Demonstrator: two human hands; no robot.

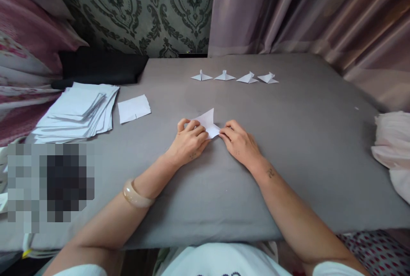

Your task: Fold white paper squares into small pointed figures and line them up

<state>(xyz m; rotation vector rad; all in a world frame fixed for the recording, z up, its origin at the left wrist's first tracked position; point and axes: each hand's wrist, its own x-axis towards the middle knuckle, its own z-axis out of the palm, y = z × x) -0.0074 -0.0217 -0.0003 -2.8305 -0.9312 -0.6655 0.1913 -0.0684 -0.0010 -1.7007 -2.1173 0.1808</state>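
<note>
A small white folded paper with pointed corners is held between both hands over the grey cloth. My left hand is closed on its left and near side, the fingers curled and covering part of it. At the paper's right corner, my right hand pinches the tip between thumb and fingers. Farther back stand several white folded paper figures in a row, each with flat pointed sides and a raised middle.
To the left lies a stack of white paper, with a single sheet beside it. Behind the stack is a black folded cloth. Pale fabric bunches at the right edge. A blurred-out dark object sits near left.
</note>
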